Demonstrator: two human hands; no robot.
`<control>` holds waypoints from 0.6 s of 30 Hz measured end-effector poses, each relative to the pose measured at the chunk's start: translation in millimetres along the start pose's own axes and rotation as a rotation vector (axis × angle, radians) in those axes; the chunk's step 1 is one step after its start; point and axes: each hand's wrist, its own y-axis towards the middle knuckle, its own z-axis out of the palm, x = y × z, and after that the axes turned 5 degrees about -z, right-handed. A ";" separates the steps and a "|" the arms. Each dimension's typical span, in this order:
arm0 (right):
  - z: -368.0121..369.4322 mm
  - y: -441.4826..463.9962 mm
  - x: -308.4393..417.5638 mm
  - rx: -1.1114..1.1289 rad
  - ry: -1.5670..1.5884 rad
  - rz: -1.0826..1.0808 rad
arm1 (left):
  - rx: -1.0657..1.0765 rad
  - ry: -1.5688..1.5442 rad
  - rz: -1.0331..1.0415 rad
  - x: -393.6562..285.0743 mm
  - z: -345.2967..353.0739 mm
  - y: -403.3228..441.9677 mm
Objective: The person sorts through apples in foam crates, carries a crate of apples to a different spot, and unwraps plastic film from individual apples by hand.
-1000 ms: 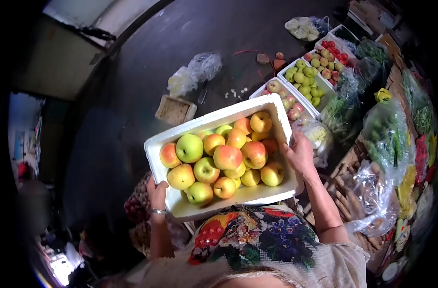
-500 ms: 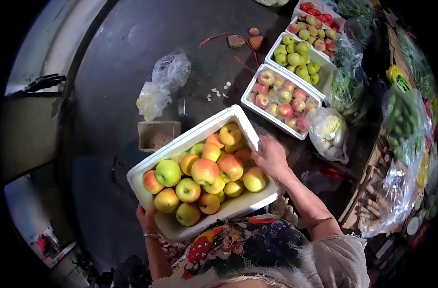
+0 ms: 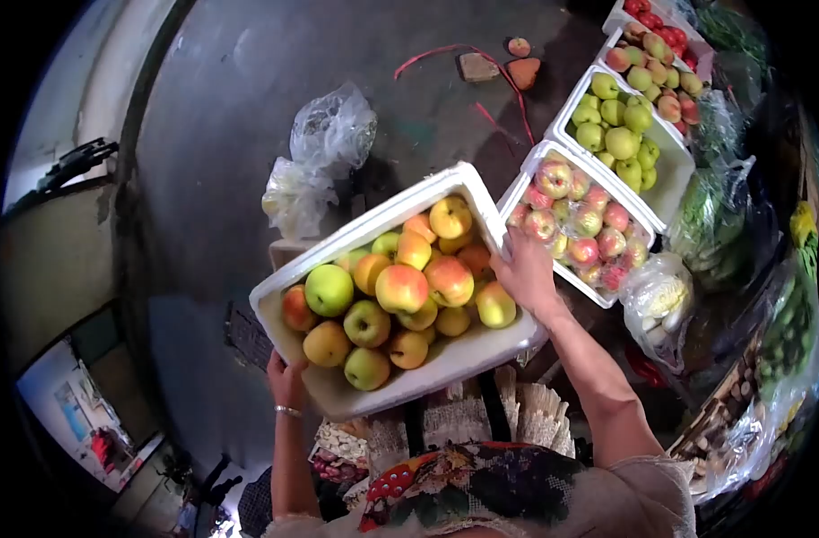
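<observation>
A white foam box (image 3: 445,369) is held tilted in front of my body, with yellow, green and red-blushed apples (image 3: 402,288) in it. My left hand (image 3: 286,381) grips its lower left corner, fingers partly hidden beneath. My right hand (image 3: 526,272) is closed round the right end wall, thumb over the rim. Just beyond that hand stands another foam box (image 3: 621,296) with wrapped red apples (image 3: 586,248).
Up the right side are foam boxes of green apples (image 3: 621,142), peaches (image 3: 642,79) and tomatoes (image 3: 665,31). Bagged cabbage (image 3: 658,308) and leafy greens sit beside them. Clear plastic bags (image 3: 332,132), brick pieces (image 3: 522,73) and red string (image 3: 441,52) lie on the floor.
The held box has shifted slightly up and right in view, its right end now overlapping the wrapped-apple box. The surroundings have slid right as the view turned. Both hands keep their grip.
</observation>
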 end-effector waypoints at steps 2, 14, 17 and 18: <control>24.0 44.8 -10.3 0.029 -0.033 -0.023 | -0.051 -0.071 -0.025 12.0 14.1 42.8; 179.7 298.1 -196.9 -0.026 -0.182 -0.244 | 0.007 -0.182 -0.074 113.0 205.8 285.4; 195.5 339.6 -238.2 0.023 -0.250 -0.188 | 0.096 -0.255 -0.121 144.5 265.7 337.1; 198.7 349.9 -251.9 0.038 -0.347 -0.217 | 0.100 -0.269 -0.084 152.8 286.0 349.0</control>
